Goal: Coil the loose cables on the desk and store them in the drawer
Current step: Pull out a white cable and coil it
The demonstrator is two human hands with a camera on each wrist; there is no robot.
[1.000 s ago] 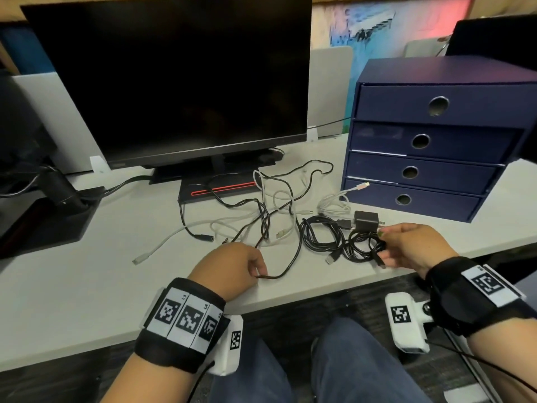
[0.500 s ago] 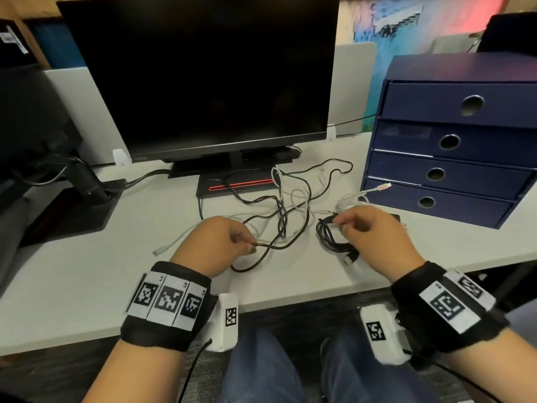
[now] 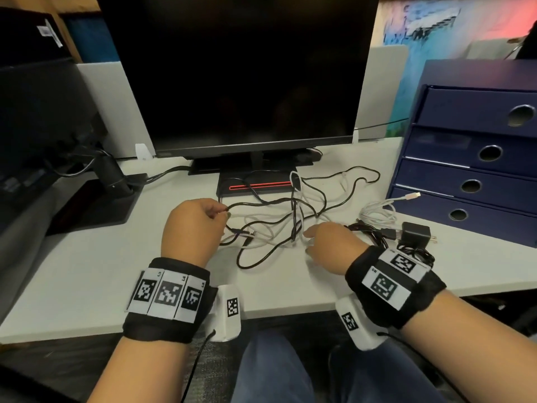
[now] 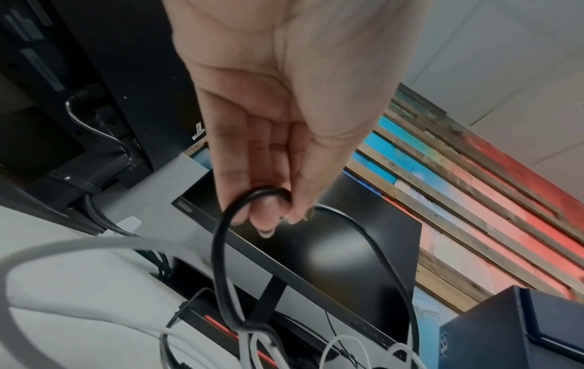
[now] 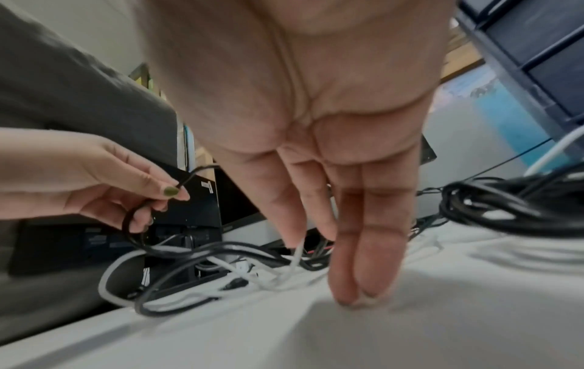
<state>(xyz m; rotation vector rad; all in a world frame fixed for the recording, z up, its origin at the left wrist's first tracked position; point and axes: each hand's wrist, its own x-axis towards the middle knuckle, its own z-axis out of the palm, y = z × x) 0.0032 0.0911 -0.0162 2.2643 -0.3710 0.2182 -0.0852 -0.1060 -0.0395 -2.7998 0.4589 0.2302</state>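
Head view: taking the monitor (image 3: 241,74) as landmark, the left hand (image 3: 191,228) is raised below its stand, thumb and fingers pinching a loop of the black cable (image 3: 261,202). Right of that, the loose black and white cables (image 3: 293,228) lie tangled on the desk (image 3: 72,271). The right hand (image 3: 328,245) has straight fingers whose tips touch the desk amid the white strands. Farther right, the blue drawer unit (image 3: 476,158) has all four drawers pushed in, contents hidden.
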